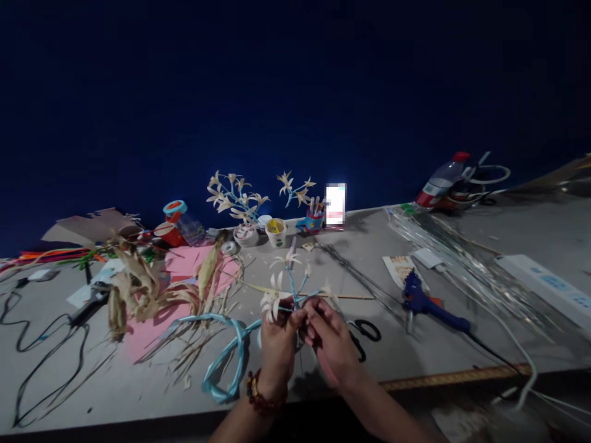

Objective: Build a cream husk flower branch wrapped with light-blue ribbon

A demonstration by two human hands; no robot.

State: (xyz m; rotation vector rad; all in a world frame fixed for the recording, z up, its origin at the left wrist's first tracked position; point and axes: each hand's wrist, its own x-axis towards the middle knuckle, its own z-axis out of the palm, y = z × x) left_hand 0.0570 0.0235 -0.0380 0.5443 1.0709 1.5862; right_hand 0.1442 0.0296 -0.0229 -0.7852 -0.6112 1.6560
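Note:
Near the table's front edge, my left hand (pixel 277 344) and my right hand (pixel 329 341) meet around the base of a branched flower stem (pixel 296 284). Its branches are wrapped in light blue and end in pale, narrow-petalled flowers. Both hands are closed, with thumbs and fingers pinched at the stem, so the exact grip point is hidden. A thin wire reaches down below the fingers. From the left side of my left hand a light blue ribbon (pixel 241 344) loops over the tabletop. Black-handled scissors (pixel 368 331) lie partly behind my right hand.
Two finished-looking flower sprays (pixel 237 198) stand at the back beside a paper cup (pixel 276 232). Dried corn husks (pixel 133 286) cover pink paper (pixel 141 338) on the left. A blue glue gun (pixel 434 307), bundled wires (pixel 480 271) and a power strip (pixel 549 283) lie right.

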